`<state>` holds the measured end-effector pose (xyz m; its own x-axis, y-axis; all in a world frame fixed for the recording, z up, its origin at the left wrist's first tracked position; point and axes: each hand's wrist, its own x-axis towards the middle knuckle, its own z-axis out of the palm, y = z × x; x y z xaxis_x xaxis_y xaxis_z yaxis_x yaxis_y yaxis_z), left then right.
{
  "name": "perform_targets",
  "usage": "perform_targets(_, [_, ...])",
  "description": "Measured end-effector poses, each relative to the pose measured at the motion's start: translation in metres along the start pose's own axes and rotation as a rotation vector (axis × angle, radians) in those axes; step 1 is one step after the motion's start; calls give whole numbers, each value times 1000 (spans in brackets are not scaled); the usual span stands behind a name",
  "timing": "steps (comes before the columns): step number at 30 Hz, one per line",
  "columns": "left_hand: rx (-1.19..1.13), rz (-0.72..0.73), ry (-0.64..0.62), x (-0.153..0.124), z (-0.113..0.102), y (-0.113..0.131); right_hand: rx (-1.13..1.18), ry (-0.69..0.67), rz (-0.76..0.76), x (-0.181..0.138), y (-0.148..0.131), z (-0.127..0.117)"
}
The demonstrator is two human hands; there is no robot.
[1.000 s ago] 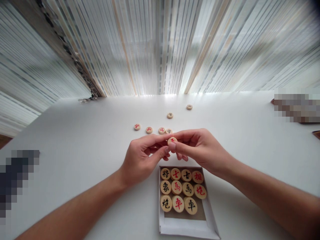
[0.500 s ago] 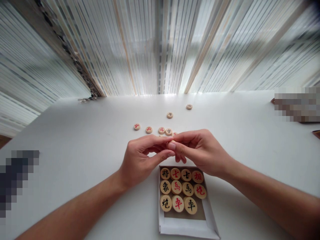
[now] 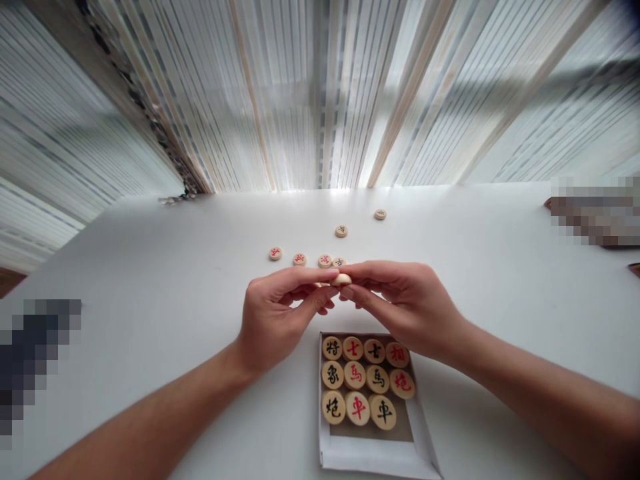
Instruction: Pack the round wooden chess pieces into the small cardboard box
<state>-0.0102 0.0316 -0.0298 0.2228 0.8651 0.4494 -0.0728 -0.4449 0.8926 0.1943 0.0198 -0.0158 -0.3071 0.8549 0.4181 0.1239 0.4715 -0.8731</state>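
Between my fingertips is one pale wooden Chinese chess piece [image 3: 341,281], held edge-on so its marked face does not show. My left hand [image 3: 287,307] pinches it from the left with thumb and forefinger. From the right, my right hand [image 3: 405,297] grips the same piece. Just below the hands lies a shallow white cardboard box [image 3: 373,459], holding rows of round pieces with red and black characters. A black-marked piece [image 3: 383,412] ends the box's lowest row, with bare bottom to its right and below.
Loose pieces lie beyond my hands: two red-marked ones at the left [image 3: 275,253], another red one [image 3: 325,261], and black ones farther back [image 3: 380,214]. A striped curtain [image 3: 290,100] hangs along the white table's [image 3: 165,267] far edge. Blurred-out objects sit at both sides.
My fingers have shifted around the chess piece, which now shows plainly between both hands, where before it was mostly hidden. The box and its pieces stay as they were.
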Motion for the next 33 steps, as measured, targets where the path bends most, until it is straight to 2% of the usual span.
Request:
perform_targets(6, [30, 29, 7, 0, -2, -1, -213, 55, -144, 1, 3, -2])
perform_targets(10, [57, 23, 21, 0, -1, 0, -227, 87, -133, 1, 1, -2])
perform_targets(18, [66, 13, 42, 1, 1, 1, -137, 122, -20, -1, -1, -1])
perform_targets(27, [20, 68, 51, 2, 0, -1, 148, 137, 177, 1, 0, 1])
perform_targets(33, [56, 43, 54, 1, -1, -2, 284, 124, 277, 3, 0, -1])
